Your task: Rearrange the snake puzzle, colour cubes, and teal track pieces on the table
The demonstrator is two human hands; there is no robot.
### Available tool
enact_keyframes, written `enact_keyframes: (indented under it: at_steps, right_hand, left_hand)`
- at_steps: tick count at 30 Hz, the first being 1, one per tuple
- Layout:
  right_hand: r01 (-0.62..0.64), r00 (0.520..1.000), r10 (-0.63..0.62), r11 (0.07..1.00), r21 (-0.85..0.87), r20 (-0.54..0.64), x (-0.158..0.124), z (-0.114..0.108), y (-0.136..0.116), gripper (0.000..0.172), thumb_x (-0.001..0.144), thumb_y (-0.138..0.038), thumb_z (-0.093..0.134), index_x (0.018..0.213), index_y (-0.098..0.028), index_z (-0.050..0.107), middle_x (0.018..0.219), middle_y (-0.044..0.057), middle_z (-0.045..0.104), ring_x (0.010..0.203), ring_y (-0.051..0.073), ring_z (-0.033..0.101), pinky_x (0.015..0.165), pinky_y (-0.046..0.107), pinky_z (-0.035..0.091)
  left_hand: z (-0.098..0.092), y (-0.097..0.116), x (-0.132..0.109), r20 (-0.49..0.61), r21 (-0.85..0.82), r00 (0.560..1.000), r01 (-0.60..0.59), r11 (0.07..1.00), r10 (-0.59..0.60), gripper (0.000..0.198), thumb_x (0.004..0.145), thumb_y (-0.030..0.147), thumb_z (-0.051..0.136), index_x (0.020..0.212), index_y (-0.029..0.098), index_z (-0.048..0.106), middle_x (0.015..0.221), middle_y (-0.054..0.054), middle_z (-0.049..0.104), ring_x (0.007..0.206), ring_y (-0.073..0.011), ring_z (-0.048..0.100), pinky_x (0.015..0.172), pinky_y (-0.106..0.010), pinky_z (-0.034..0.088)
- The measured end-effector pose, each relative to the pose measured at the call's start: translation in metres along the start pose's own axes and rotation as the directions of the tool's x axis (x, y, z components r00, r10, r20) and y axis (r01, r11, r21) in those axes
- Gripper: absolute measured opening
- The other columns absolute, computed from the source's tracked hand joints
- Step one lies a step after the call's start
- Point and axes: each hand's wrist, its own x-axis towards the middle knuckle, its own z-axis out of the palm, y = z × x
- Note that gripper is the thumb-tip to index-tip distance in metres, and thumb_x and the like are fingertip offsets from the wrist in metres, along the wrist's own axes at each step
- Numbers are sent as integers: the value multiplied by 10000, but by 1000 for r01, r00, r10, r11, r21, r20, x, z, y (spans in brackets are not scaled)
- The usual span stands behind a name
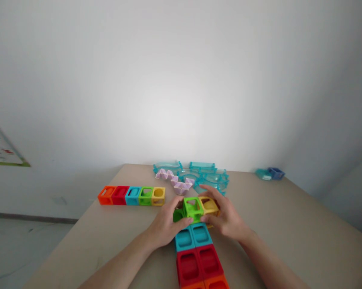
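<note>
My left hand (165,225) is closed around a bright green open-sided cube (194,217), thumb on its near side and fingers behind. A yellow cube (210,205) sits against its right face, gripped by my right hand (227,214) between thumb and fingers. Both cubes are at the far end of a double row of cubes. In that row a light blue pair (194,237) comes nearest the hands, then a red pair (199,264), then an orange pair (205,285) cut off by the frame. A darker green cube (177,216) shows partly under my left fingers.
A single row of coloured cubes (132,196) lies on the table (132,218) at left. Behind my hands are translucent teal track pieces (203,170) and lilac zigzag pieces (182,186). A blue tray-like piece (276,173) and a teal piece (263,174) lie at the back right, near the wall.
</note>
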Motion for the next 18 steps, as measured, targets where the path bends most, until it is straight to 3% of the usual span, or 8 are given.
enact_keyframes:
  at_steps: [7, 14, 18]
  right_hand:
    - [10, 999, -13, 994, -105, -30, -1, 3, 3, 668, 747, -319, 757, 1323, -260, 425, 1121, 69, 650, 973, 236, 650, 834, 342, 522]
    - [130, 985, -153, 964, -233, -84, -2, 11, -4, 699, 806, -391, 700, 1390, -285, 331, 1204, 90, 616, 1053, 247, 621, 912, 374, 494]
    - [149, 970, -183, 968, -200, -163, -3, 18, -10, 759, 790, -362, 724, 1408, -310, 286, 1230, 87, 584, 1095, 246, 598, 936, 368, 485]
  left_hand:
    - [-4, -5, 0, -4, -74, 999, -36, 997, 36, 435, 823, 372, 642, 1184, 183, 490, 1086, -88, 633, 975, -237, 609, 845, -339, 488]
    - [-4, -12, -2, -108, -23, 990, -91, 996, 88, 478, 869, 340, 583, 1286, 188, 405, 1242, -139, 571, 1139, -269, 561, 966, -380, 444]
    - [-4, -8, -2, -143, -30, 982, -126, 992, 121, 471, 861, 311, 594, 1273, 195, 395, 1244, -133, 566, 1156, -266, 551, 980, -374, 437]
